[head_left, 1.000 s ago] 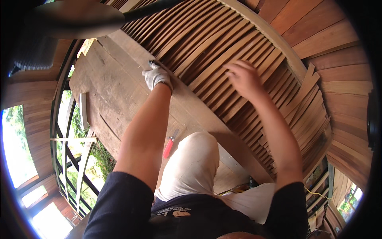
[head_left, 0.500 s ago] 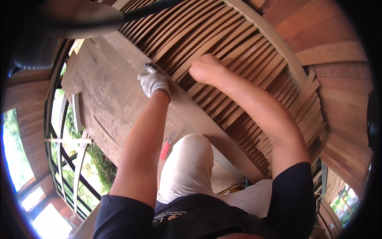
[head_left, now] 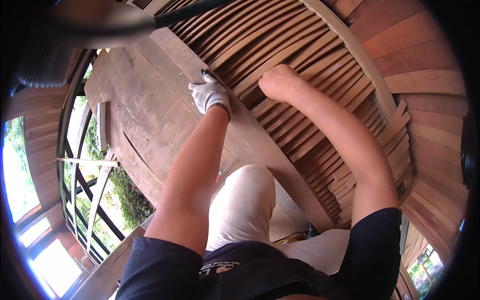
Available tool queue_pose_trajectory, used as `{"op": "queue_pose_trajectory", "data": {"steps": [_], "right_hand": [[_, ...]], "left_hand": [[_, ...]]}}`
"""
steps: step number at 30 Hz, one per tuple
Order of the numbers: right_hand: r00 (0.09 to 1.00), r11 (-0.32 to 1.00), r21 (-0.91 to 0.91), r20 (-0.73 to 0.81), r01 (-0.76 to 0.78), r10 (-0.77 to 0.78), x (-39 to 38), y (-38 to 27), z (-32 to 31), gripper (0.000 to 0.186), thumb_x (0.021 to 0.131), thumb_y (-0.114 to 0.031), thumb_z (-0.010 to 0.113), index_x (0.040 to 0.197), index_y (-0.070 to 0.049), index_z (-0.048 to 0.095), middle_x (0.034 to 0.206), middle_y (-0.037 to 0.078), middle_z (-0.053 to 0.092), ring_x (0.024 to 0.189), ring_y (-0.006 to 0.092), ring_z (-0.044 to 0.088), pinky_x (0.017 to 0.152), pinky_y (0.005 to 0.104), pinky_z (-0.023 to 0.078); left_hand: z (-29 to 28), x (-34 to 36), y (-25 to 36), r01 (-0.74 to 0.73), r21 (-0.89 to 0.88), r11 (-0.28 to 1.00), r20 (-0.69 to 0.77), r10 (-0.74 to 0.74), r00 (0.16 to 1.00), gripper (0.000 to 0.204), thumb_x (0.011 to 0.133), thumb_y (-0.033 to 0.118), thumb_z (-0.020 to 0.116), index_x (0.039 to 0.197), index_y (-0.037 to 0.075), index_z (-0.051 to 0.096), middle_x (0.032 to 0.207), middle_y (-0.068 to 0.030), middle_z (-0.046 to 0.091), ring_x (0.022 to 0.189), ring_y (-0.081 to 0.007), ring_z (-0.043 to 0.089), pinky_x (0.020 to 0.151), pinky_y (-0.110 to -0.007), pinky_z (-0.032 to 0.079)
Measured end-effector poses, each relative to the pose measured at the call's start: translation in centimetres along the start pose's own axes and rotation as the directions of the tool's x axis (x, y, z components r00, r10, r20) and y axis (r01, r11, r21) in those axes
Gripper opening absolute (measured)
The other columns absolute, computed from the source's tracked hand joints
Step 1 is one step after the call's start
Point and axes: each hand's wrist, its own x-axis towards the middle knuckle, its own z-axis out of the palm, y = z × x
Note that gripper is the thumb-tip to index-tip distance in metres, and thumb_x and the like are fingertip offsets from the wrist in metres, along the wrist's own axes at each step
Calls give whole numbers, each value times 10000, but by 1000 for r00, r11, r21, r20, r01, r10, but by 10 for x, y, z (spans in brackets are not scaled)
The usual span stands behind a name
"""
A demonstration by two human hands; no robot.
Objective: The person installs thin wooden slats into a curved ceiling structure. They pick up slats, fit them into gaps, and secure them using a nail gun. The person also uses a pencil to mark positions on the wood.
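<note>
My left hand, in a white glove, rests at the slat-side edge of a long wooden board, its fingertips around a small dark item that I cannot make out. To its right, my right hand, bare and curled closed, is down among the rows of thin wooden slats; what its fingers grip is hidden. A red-handled tool lies on the planks beside my raised knee, mostly covered by my left forearm.
Plank flooring or decking spreads leftward, with a loose pale offcut on it and an open dark lattice beyond. Reddish timber boards curve along the right side. A dark curved bar crosses the upper edge.
My right hand has moved up and left from above the slats and closed among them. My left forearm has come over the red-handled tool, and the whole view has shifted slightly.
</note>
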Motion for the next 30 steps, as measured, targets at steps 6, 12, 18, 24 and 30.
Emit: {"op": "queue_pose_trajectory", "data": {"steps": [6, 12, 18, 24, 30], "right_hand": [[996, 995, -46, 21, 90, -89, -7, 4, -15, 170, 836, -155, 675, 932, -90, 799, 1005, 107, 764, 976, 292, 730, 822, 405, 590], [855, 944, 80, -453, 320, -252, -44, 33, 33, 301, 772, -240, 767, 1024, -90, 699, 987, 83, 625, 1033, 273, 633, 984, 396, 506], [615, 870, -45, -689, 492, -383, -67, -9, 68, 104, 885, -168, 657, 975, -118, 671, 909, 52, 615, 940, 249, 634, 864, 392, 546], [898, 969, 224, -396, -108, 192, -61, 19, 41, 66, 884, -108, 679, 939, -108, 715, 919, 78, 635, 831, 255, 662, 785, 391, 573], [980, 947, 312, -145, -83, 134, -32, 55, -8, 230, 796, -105, 772, 1020, -62, 748, 1037, 159, 727, 979, 347, 712, 877, 455, 568]], "left_hand": [[-1, 3, -4, -5, -12, 1000, -12, 5, 1000, 735, 1014, 566, 488, 1440, -32, 481, 1358, -277, 620, 1247, -416, 619, 1060, -472, 491], [1, 2, -2, -11, -6, 1000, 9, 11, 1000, 753, 1006, 577, 504, 1436, -40, 479, 1318, -296, 638, 1226, -437, 626, 1052, -478, 493], [-7, -7, 5, 18, 4, 1000, 42, -19, 999, 780, 1018, 582, 486, 1469, -52, 437, 1371, -294, 605, 1258, -424, 610, 1062, -479, 489], [-4, -5, 2, -8, 4, 1000, 35, 8, 999, 767, 1016, 583, 480, 1448, -50, 455, 1360, -292, 612, 1262, -425, 606, 1062, -480, 488], [-5, 0, 1, 18, -24, 1000, 36, -17, 999, 812, 1002, 611, 477, 1477, -48, 450, 1381, -298, 605, 1296, -441, 582, 1103, -471, 450]]}}
